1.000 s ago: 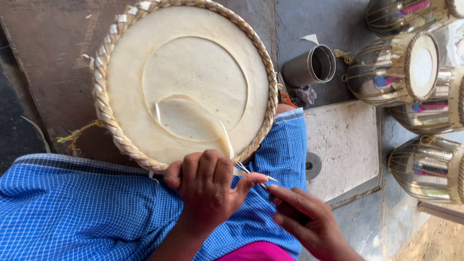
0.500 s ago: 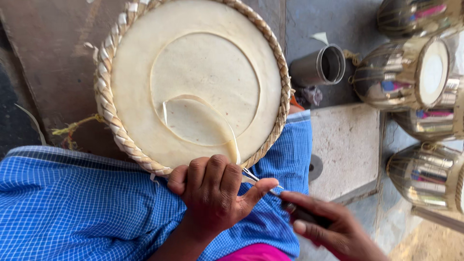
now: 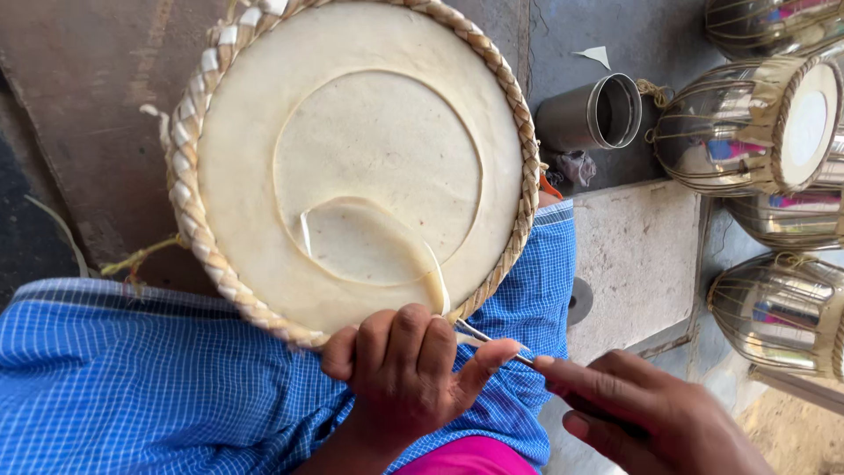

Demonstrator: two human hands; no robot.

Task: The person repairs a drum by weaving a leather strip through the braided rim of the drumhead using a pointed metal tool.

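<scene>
The drum [image 3: 356, 167] rests tilted on the person's lap, its pale skin face up and its braided rim [image 3: 189, 207] pressed against the blue checked cloth [image 3: 132, 387], which seems to keep it steady for close work. A thin flap of skin [image 3: 369, 242] lies peeled and curled up inside the scored circle, just above the left hand [image 3: 409, 374]. That hand's grip is closed at the near rim, fingers curled over the braid and thumb stretched right to pinch a thin blade [image 3: 492, 339]. The right hand [image 3: 651, 413], just right of it, grips the tool's dark handle, so both hands seem to guide the tip under the flap.

Further right, well apart from both grips, a metal cup [image 3: 593, 114] lies on its side; its mouth looks dark and I cannot tell if it holds anything. Beyond it lie shiny metal drums [image 3: 747, 132] laced with cord.
</scene>
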